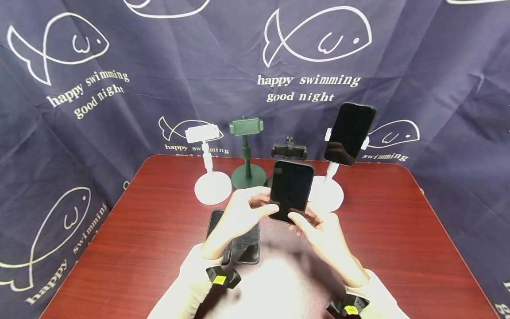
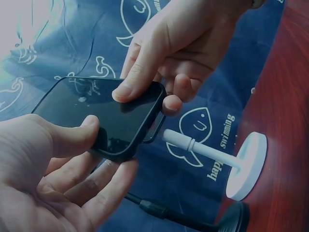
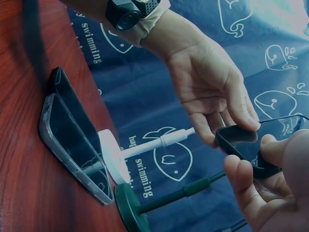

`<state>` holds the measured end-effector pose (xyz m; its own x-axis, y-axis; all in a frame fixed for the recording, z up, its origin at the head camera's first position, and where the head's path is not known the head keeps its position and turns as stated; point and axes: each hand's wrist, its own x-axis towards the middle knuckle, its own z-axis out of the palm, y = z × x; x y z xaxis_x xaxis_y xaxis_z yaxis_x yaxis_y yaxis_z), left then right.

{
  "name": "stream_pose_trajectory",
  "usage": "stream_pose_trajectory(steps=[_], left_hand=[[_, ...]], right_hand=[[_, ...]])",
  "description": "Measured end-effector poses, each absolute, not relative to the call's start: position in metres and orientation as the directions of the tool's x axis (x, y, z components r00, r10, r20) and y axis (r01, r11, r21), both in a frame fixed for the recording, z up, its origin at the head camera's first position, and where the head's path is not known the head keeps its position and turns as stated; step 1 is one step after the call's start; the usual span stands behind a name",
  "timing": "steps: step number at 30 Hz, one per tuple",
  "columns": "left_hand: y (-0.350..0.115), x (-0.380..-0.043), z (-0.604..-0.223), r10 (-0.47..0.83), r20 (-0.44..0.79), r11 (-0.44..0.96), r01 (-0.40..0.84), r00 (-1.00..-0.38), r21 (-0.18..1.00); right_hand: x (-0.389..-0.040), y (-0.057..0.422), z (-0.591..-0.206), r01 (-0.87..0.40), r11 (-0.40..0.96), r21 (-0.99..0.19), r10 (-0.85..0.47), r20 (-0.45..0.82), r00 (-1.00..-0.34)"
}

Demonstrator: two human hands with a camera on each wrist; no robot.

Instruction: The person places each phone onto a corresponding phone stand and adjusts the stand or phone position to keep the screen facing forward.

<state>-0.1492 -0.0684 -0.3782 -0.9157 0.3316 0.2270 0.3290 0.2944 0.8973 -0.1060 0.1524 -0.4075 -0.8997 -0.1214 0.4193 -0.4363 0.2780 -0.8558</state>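
Both hands hold a black smartphone (image 1: 292, 188) upright above the table, its dark screen turned toward me. My left hand (image 1: 244, 212) grips its left lower edge, thumb on the screen and fingers behind. My right hand (image 1: 322, 230) pinches the lower right corner, with its thumb on the glass. Just behind the phone stands a black phone stand (image 1: 289, 149), its base mostly hidden. To the right, a white phone stand (image 1: 327, 192) carries another black smartphone (image 1: 350, 134) in its clamp. The left wrist view shows both thumbs on the held phone's screen (image 2: 108, 108).
A white stand (image 1: 213, 188) and a green stand (image 1: 248, 176) with unfilled clamps stand at the back left. Two more smartphones lie side by side under my left forearm, one of them a dark phone (image 1: 246, 246). A fish-patterned curtain (image 1: 223, 66) hangs behind the red table (image 1: 398, 230).
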Motion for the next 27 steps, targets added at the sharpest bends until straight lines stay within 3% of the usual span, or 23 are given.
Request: stream_pose_trajectory(steps=[7,16,22,27], left_hand=[[-0.068,-0.153,-0.377,0.342,0.265,0.277,0.366,-0.901,0.888],[-0.079,-0.156,-0.379,0.382,0.269,0.101,0.329,-0.884,0.939],[-0.083,-0.163,-0.372,0.323,0.243,0.247,0.330,-0.914,0.911],[-0.082,-0.169,-0.367,0.301,0.234,0.285,0.322,-0.924,0.903]], right_hand=[[-0.107,0.154,-0.403,-0.408,0.305,-0.860,-0.087,0.402,-0.912],[-0.103,0.156,-0.403,-0.382,0.304,-0.873,-0.024,0.393,-0.919],[-0.109,0.162,-0.404,-0.380,0.337,-0.861,0.010,0.407,-0.914],[-0.118,0.164,-0.405,-0.360,0.319,-0.877,0.033,0.390,-0.920]])
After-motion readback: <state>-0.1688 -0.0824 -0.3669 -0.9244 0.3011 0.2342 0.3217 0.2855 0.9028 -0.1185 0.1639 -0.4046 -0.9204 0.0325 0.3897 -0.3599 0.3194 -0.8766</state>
